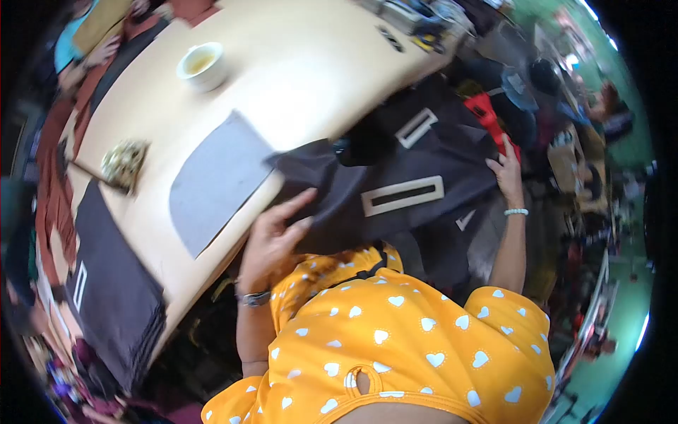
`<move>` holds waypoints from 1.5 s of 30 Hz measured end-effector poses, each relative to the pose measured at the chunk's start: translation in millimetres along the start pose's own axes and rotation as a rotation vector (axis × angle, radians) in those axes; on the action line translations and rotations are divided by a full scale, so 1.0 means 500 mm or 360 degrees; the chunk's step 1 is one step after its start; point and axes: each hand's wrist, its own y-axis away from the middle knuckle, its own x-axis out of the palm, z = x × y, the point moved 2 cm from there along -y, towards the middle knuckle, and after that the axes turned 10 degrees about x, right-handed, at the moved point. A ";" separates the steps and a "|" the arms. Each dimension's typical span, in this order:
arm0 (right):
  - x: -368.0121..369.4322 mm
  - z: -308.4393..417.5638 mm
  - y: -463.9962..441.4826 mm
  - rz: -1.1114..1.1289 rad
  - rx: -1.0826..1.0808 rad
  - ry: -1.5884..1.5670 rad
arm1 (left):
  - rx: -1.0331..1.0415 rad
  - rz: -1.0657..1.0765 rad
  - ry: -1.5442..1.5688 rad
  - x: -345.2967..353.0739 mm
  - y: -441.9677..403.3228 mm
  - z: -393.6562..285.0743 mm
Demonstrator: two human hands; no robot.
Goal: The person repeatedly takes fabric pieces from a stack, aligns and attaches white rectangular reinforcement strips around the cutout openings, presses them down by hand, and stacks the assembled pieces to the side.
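Observation:
A dark fabric panel stretches across my lap, partly over the table's edge. It bears a pale rectangular welt frame with a dark slot, and a second such frame lies farther up. My left hand, with a watch at the wrist, is at the panel's left side, thumb and forefinger stretched apart. At the right edge, my right hand, wearing a bead bracelet, has its fingers on the cloth. Just above that hand is a red object of a kind I cannot make out.
On the pale table are a grey curved cloth piece, a white cup with yellowish contents, and a bundled pale item. A dark fabric stack hangs over the left edge. Another person's hand shows top left.

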 end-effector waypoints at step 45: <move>0.417 0.234 -0.098 -0.0598 -0.1327 0.0149 | 0.0248 -0.0350 -0.0757 0.149 -0.066 0.090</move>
